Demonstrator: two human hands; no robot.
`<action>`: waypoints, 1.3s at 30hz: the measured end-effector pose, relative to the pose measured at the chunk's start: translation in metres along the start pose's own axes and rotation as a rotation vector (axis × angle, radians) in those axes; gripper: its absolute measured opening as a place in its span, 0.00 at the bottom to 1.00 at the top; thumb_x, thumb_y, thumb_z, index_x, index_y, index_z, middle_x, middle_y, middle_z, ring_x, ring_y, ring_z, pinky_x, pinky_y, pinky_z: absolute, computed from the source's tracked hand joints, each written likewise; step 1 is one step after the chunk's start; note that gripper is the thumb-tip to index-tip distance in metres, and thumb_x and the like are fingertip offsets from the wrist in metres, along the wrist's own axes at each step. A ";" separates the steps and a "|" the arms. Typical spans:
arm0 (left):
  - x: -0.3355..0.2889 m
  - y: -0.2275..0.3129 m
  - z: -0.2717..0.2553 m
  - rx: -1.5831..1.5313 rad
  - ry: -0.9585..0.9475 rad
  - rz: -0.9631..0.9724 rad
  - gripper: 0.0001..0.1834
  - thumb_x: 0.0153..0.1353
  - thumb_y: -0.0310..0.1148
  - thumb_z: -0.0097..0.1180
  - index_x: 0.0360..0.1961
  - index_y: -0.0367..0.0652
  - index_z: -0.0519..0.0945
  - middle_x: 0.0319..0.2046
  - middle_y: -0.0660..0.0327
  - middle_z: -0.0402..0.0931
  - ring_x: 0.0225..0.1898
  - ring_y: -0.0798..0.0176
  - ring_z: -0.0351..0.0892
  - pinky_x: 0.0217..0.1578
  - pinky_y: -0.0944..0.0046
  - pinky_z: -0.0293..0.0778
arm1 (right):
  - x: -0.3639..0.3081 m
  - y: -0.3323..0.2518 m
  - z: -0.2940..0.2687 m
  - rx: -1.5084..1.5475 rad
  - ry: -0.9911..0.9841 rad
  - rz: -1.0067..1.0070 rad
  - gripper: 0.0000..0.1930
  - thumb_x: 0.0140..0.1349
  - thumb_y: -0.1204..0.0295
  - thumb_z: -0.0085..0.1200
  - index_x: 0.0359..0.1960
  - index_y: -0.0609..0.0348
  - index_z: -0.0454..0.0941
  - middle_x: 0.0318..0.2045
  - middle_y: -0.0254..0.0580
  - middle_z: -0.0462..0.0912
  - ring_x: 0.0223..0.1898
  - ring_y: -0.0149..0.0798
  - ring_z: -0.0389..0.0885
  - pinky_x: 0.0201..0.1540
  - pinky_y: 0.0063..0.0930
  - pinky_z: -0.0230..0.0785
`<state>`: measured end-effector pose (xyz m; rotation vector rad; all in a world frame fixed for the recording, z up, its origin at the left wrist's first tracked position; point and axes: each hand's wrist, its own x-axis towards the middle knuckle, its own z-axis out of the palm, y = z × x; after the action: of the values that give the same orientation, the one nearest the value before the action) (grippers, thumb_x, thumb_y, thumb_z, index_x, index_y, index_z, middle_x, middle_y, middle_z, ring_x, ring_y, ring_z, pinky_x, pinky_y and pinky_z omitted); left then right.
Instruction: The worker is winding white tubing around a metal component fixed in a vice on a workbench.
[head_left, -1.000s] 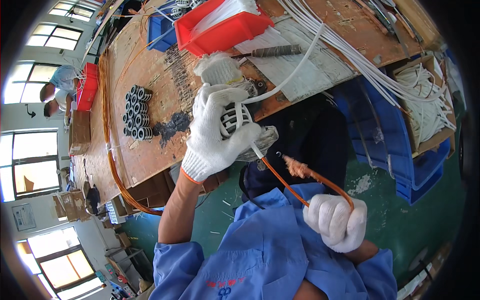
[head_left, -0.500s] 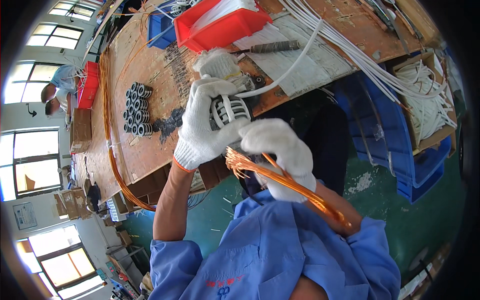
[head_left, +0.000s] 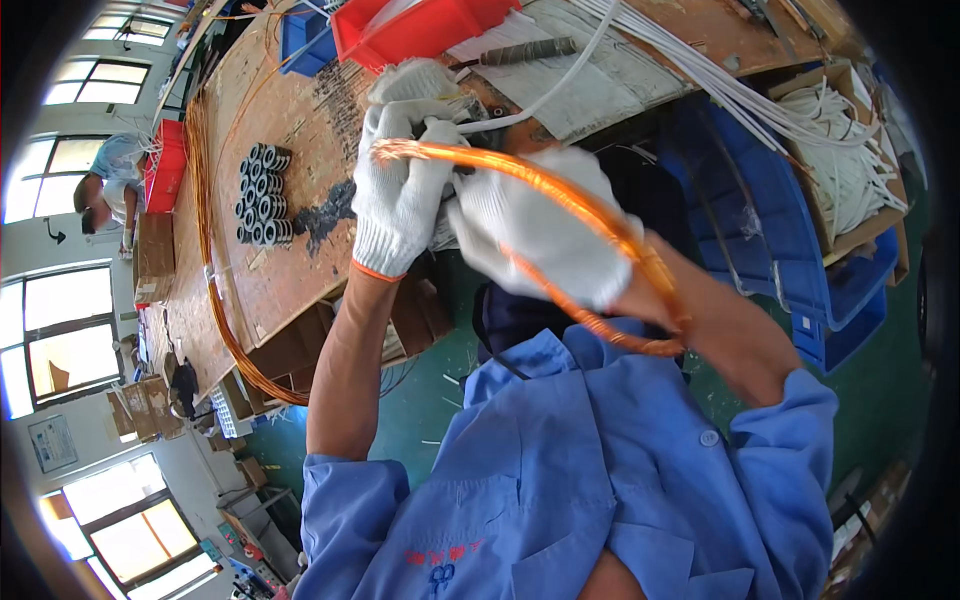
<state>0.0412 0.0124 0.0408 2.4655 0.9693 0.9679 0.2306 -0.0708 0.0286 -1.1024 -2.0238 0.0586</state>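
Observation:
My left hand (head_left: 395,200), in a white knit glove, is closed at the table edge round a round stator core with white-lined slots. That core is now mostly hidden by my hands and the wire; the earlier frame shows it better. In front passes a thick bundle of copper wires (head_left: 545,185), its frayed end over my left fingers. It arcs over my right hand and loops back at the wrist. My gloved right hand (head_left: 545,225) is beside the left, smeared by motion, its fingers unclear. A white tube (head_left: 545,100) runs up from beside my left hand.
Stacked ring-shaped cores (head_left: 263,195) stand on the wooden table (head_left: 310,130). Beyond my hands are a red bin (head_left: 430,30), a wrapped-handle tool (head_left: 530,50) and white knit cloth (head_left: 412,80). Blue bins (head_left: 745,210) and a box of white tubing (head_left: 835,150) are at right. Another person (head_left: 115,180) works far left.
The copper bundle has swung up and left, its frayed end now over my left hand. My right hand has moved slightly up and left. The stator core has become mostly covered.

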 end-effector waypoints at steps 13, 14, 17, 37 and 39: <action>-0.003 0.002 -0.007 -0.162 -0.026 -0.120 0.22 0.77 0.44 0.48 0.53 0.34 0.83 0.46 0.51 0.74 0.56 0.56 0.74 0.64 0.56 0.68 | -0.046 -0.026 -0.005 0.125 0.309 -0.022 0.24 0.53 0.54 0.75 0.49 0.50 0.86 0.42 0.34 0.84 0.41 0.42 0.84 0.45 0.37 0.79; -0.004 0.009 -0.007 -0.157 -0.031 -0.165 0.21 0.76 0.42 0.49 0.53 0.35 0.83 0.46 0.52 0.74 0.56 0.57 0.74 0.64 0.56 0.68 | -0.038 -0.019 -0.001 0.178 0.331 -0.089 0.22 0.54 0.55 0.74 0.48 0.51 0.86 0.43 0.35 0.85 0.41 0.43 0.84 0.45 0.37 0.79; -0.002 0.007 -0.006 -0.152 -0.013 -0.225 0.14 0.71 0.32 0.53 0.52 0.36 0.82 0.45 0.55 0.75 0.50 0.62 0.74 0.58 0.60 0.71 | -0.023 -0.016 0.011 0.588 0.296 -0.099 0.12 0.65 0.60 0.69 0.41 0.53 0.84 0.40 0.38 0.85 0.37 0.42 0.84 0.41 0.37 0.76; -0.004 0.021 -0.007 0.041 -0.038 -0.179 0.39 0.48 0.37 0.85 0.60 0.36 0.77 0.54 0.46 0.77 0.56 0.41 0.81 0.61 0.46 0.77 | 0.122 0.091 0.009 1.807 -0.226 1.095 0.29 0.85 0.46 0.44 0.22 0.42 0.65 0.15 0.20 0.60 0.14 0.22 0.58 0.15 0.18 0.49; -0.003 0.021 -0.006 0.047 -0.032 -0.222 0.40 0.48 0.37 0.86 0.60 0.37 0.78 0.54 0.46 0.77 0.56 0.42 0.82 0.60 0.46 0.78 | 0.115 0.089 0.012 1.434 0.007 0.949 0.28 0.85 0.47 0.45 0.27 0.50 0.74 0.18 0.23 0.67 0.17 0.24 0.66 0.18 0.20 0.57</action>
<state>0.0453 -0.0048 0.0540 2.3400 1.2359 0.8396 0.2500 0.0708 0.0584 -0.8680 -0.7739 1.6463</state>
